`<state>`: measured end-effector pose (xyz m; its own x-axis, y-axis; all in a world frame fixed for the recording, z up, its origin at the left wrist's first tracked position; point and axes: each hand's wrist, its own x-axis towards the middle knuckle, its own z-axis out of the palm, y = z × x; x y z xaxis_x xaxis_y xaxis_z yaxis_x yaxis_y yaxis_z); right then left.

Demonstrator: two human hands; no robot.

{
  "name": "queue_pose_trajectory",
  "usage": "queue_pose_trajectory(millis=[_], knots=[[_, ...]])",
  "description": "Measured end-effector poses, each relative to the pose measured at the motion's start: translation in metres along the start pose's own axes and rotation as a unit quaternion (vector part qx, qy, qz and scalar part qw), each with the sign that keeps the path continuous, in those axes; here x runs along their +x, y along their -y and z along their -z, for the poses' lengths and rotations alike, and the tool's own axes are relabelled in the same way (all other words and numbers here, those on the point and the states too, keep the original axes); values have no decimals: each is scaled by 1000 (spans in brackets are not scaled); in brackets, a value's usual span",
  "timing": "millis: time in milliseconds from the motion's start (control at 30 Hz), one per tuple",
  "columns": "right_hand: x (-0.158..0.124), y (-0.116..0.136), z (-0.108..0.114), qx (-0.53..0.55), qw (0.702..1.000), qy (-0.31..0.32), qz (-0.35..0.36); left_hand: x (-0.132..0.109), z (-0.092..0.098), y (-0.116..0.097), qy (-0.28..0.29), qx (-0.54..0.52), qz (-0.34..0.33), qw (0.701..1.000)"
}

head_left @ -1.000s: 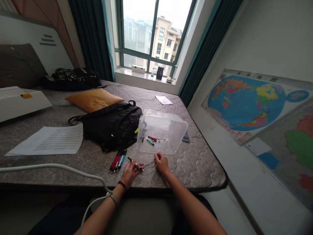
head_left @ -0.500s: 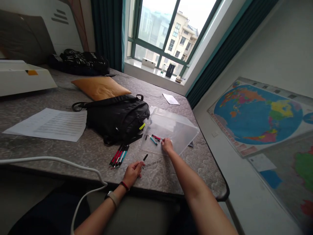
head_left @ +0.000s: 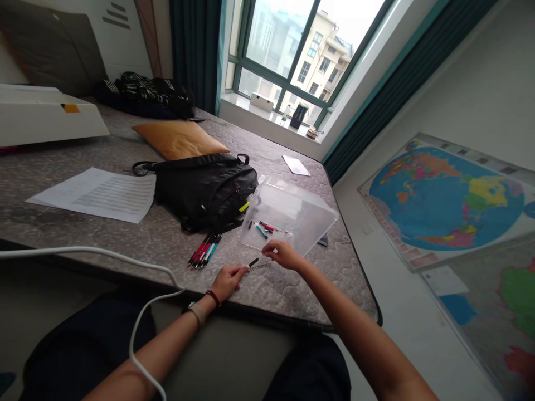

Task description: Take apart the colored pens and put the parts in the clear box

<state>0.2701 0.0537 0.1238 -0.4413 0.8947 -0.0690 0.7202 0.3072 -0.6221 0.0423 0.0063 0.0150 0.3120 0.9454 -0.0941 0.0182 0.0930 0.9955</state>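
My left hand (head_left: 229, 280) is closed near the front edge of the mattress, its fingertips pinching a short black pen part (head_left: 253, 262). Just to its right, my right hand (head_left: 281, 254) hovers at the near side of the clear plastic tray (head_left: 311, 223), thumb and fingers pinched together. Whatever lies between those fingertips is too small to make out. Inside the tray are a teal pen part (head_left: 262, 232), red pen parts (head_left: 266, 227) and other small pieces. A bundle of several assembled pens (head_left: 205, 250), red, black and teal, rests to the left of my hands.
A black backpack (head_left: 204, 186) lies behind the pens, with an orange cushion (head_left: 179, 140) beyond it. Printed paper (head_left: 100, 195) is at the left. A white cable (head_left: 142, 263) crosses the near left, and a wall map (head_left: 443, 195) hangs at the right.
My right hand has come out of the tray, moving left and nearer to my left hand. The left hand still holds the black pen part. The camera view has shifted slightly.
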Motion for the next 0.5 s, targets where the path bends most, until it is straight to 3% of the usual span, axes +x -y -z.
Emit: queue_pose_trajectory(millis=[167,333,500], knots=[[2,0,-3,-16,1000,8,23,-2,-3,-1,-4,41,-11,999],[3,-5,-11,-16,1000,-16,-15,0,-1,4,8,47,-10,999],[7,-10,-14,24,999,25,-40,1,0,7,18,57,-12,998]])
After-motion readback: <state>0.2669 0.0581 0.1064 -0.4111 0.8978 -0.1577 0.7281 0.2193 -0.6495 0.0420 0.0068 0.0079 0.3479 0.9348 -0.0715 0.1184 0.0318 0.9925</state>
